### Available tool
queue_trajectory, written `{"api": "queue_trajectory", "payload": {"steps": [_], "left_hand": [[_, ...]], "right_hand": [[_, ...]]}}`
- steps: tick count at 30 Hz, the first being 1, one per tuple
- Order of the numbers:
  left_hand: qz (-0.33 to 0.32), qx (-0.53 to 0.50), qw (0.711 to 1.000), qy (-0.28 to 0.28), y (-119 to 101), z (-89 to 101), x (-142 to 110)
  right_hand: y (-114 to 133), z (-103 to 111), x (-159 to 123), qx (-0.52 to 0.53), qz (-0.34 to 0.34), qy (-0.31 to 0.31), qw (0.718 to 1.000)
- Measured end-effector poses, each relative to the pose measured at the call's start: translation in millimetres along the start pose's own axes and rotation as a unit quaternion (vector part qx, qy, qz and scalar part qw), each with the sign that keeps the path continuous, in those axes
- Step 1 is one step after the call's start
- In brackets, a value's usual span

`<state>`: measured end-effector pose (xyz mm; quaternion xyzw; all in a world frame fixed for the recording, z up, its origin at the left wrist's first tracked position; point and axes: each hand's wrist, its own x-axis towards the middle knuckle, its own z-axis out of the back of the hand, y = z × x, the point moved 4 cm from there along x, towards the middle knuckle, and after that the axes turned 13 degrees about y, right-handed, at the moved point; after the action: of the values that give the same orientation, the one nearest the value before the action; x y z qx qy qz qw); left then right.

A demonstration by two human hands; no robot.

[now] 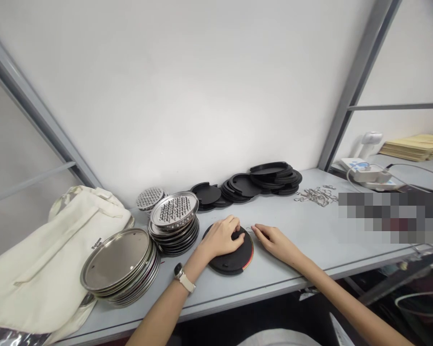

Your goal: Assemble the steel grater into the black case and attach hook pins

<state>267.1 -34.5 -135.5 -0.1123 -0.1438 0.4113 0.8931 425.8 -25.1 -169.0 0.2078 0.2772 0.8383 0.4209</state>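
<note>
My left hand [223,236], with a watch on its wrist, presses down on a black round disc [223,264] lying on the table, its fingers curled over the top. A red and yellow rim shows along the disc's right edge. Just right of the disc, my right hand [272,240] is closed in a pinch on a thin metal wire hook [248,228], only partly visible at the fingertips. Behind my hands lie several black round holders [243,185], overlapping. A pile of small metal hooks [316,196] lies farther right.
Left of the disc stand a stack of round metal plates [117,259] and a stack topped by a grater plate [175,210]. Another grater plate [149,198] sits behind. Cream fabric [57,254] covers the left end. A power strip [371,173] and tan sheets [414,146] are at right.
</note>
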Motion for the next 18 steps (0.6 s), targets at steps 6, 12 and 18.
{"api": "queue_trajectory", "payload": {"steps": [6, 12, 18], "left_hand": [[-0.025, -0.015, 0.999, 0.017, -1.7, -1.9, 0.5], [-0.057, -0.001, 0.998, 0.025, -8.6, -7.4, 2.0], [-0.052, 0.003, 0.999, -0.014, -10.8, -2.3, 2.5]], "right_hand": [[0.7, -0.3, -0.2, -0.002, 0.003, -0.001, 1.0], [-0.8, -2.9, -0.1, -0.007, 0.009, 0.034, 0.999], [-2.2, -4.0, 0.1, -0.018, 0.007, 0.043, 0.999]]}}
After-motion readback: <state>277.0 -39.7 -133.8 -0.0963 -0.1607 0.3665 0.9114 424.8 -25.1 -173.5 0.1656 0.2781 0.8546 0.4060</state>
